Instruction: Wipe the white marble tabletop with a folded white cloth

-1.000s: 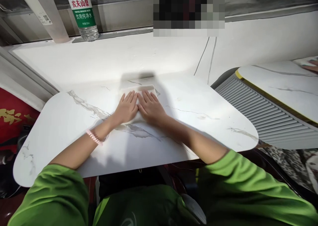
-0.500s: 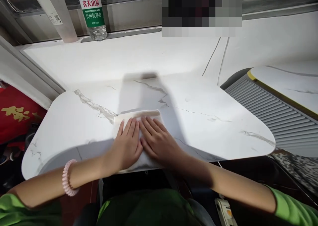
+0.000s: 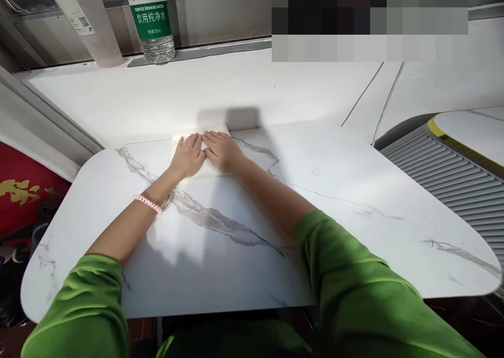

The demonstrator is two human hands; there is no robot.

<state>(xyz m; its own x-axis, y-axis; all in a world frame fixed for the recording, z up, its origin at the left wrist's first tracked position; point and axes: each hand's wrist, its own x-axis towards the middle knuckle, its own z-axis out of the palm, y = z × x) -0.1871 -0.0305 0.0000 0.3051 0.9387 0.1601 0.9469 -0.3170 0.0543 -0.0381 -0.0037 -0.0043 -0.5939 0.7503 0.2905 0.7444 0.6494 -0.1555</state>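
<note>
Both my hands lie flat on a folded white cloth [image 3: 214, 173] at the far side of a white marble-patterned table [image 3: 244, 284]. My left hand [image 3: 188, 156] presses on the cloth's left part, fingers stretched forward. Beside it, my right hand [image 3: 222, 150] rests palm down on the cloth, and the two thumbs nearly meet. The cloth's far edge is close to the wall. A pink coiled band [image 3: 148, 204] circles my left wrist.
A water bottle [image 3: 154, 22] and a tall translucent container [image 3: 90, 22] stand on the window ledge behind the table. At right is a grey ribbed panel [image 3: 449, 174] with a yellow-edged top. A red cloth [image 3: 31, 185] with gold markings shows at left.
My hands have slid the cloth forward from the table's near edge to its far side. My arms are now stretched out, and the view has shifted a little.
</note>
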